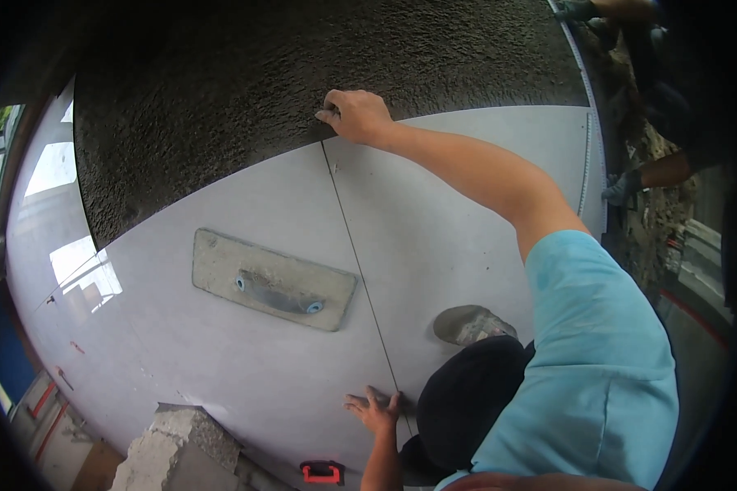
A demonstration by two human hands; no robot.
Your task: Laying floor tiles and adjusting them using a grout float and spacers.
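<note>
My right hand [356,116] reaches forward over the far edge of the pale floor tiles [442,204], where the dark wet mortar bed [303,65] begins. Its fingers are curled together in a pinch by the end of the joint between two tiles; anything between them is too small to make out. Close to my body, my left hand [377,412] rests on the tile beside the same joint with its fingers spread. Between the hands, left of the joint, a rectangular plastering float [272,280] lies flat, handle up and smeared with dried mortar.
A red and black suction lifter [322,472] lies near the bottom edge. Broken concrete [172,450] juts up at lower left. At right, a co-worker's gloved hand [622,188] is by a long measuring strip [588,164] along the tile edge. My shoe [475,325] stands on the tile.
</note>
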